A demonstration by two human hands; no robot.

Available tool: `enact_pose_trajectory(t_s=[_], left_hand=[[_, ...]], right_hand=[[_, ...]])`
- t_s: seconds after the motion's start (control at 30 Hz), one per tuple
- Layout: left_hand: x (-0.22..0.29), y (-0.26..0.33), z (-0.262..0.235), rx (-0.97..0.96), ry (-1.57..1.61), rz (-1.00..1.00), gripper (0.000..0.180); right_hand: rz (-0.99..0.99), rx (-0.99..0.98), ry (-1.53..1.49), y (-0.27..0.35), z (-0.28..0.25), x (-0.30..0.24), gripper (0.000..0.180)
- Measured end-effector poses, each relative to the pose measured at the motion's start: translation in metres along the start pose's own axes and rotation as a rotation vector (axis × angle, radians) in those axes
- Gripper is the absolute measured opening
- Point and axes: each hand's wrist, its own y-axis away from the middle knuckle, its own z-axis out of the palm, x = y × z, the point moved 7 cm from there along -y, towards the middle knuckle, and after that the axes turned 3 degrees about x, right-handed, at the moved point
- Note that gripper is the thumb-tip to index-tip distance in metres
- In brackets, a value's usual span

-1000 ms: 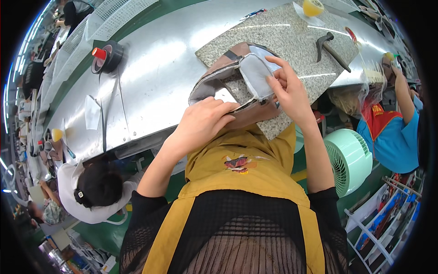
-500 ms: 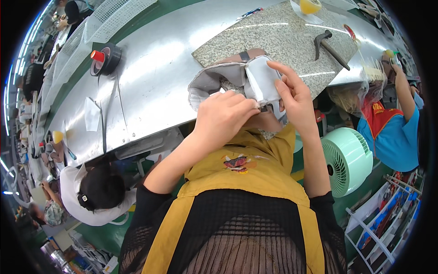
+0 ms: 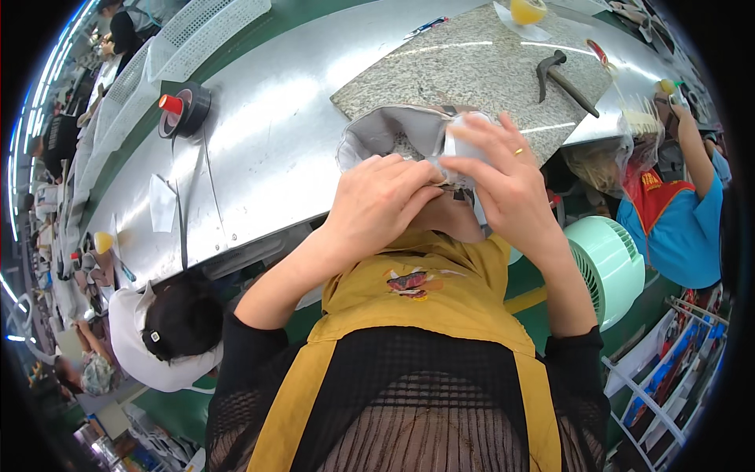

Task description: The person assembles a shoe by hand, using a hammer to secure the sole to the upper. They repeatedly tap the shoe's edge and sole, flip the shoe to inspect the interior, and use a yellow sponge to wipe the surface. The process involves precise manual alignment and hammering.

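Note:
A loop-shaped brown leather piece with a grey lining (image 3: 366, 134) rests at the near edge of the bench, its brown outer side (image 3: 456, 219) hanging over my apron. My left hand (image 3: 383, 195) is closed on the near rim, fingertips pinching the edge. My right hand (image 3: 507, 181), with a ring on one finger, is over the right end of the piece. Its fingers are apart and partly blurred by motion, close to a pale flap (image 3: 460, 145) of the lining. Whether the fingertips touch that flap is hard to see.
Under the piece's far side lies a speckled stone slab (image 3: 440, 71), with a hammer (image 3: 568, 82) on it. A black tape roll (image 3: 189, 110) and a white basket (image 3: 177, 47) are to the left. A green fan (image 3: 609, 267) stands at right. People sit on both sides.
My right hand has let go of the pale flap, spread its fingers and turned over it. The leather piece has shifted slightly right and nearer to me, my left hand still on its rim.

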Motion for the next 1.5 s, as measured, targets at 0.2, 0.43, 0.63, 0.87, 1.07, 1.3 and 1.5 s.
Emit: enact_pose_trajectory(t_s=[0.2, 0.43, 0.63, 0.87, 1.07, 1.3, 1.5], left_hand=[[0.023, -0.007, -0.02, 0.028, 0.078, 0.104, 0.015], [0.026, 0.0, -0.034, -0.086, 0.198, 0.118, 0.016], [0.037, 0.034, -0.037, -0.335, 0.473, 0.073, 0.018], [0.049, 0.041, 0.045, -0.574, 0.62, -0.021, 0.03], [0.024, 0.067, 0.118, -0.575, 0.683, -0.291, 0.028], [-0.035, 0.072, 0.105, -0.524, 0.65, -0.467, 0.024], [-0.054, 0.057, 0.097, -0.212, 0.413, -0.357, 0.027]], right_hand=[[0.101, -0.141, -0.311, 0.002, -0.012, -0.008, 0.016], [0.133, -0.263, -0.447, 0.011, -0.048, -0.004, 0.01], [0.228, -0.309, -0.646, 0.041, -0.071, -0.021, 0.011], [0.668, -0.556, -0.698, 0.121, -0.039, 0.037, 0.014], [0.852, -0.519, -0.759, 0.174, 0.011, 0.066, 0.02], [0.716, -0.319, -0.637, 0.139, 0.04, 0.05, 0.022], [0.729, -0.291, -0.647, 0.128, 0.053, 0.066, 0.025]])
